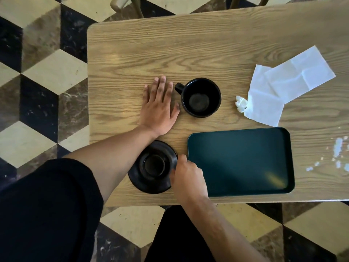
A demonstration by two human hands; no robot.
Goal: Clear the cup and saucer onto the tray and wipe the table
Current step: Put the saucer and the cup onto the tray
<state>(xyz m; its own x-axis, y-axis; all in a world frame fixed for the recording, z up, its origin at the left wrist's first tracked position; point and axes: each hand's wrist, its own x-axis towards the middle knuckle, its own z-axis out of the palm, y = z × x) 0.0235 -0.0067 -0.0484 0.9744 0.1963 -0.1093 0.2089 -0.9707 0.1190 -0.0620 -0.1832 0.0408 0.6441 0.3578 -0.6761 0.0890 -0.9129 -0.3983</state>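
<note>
A black cup stands upright and empty on the wooden table, handle pointing left. My left hand lies flat on the table just left of the cup, fingers spread, thumb close to the cup's side. A black saucer sits near the table's front edge. My right hand pinches the saucer's right rim, between saucer and tray. The dark green tray lies empty to the right of the saucer.
White paper napkins lie unfolded at the right, with a small crumpled white wad beside them. White crumbs or spill marks dot the table's right edge. Chair legs stand beyond the far edge. Checkered floor surrounds the table.
</note>
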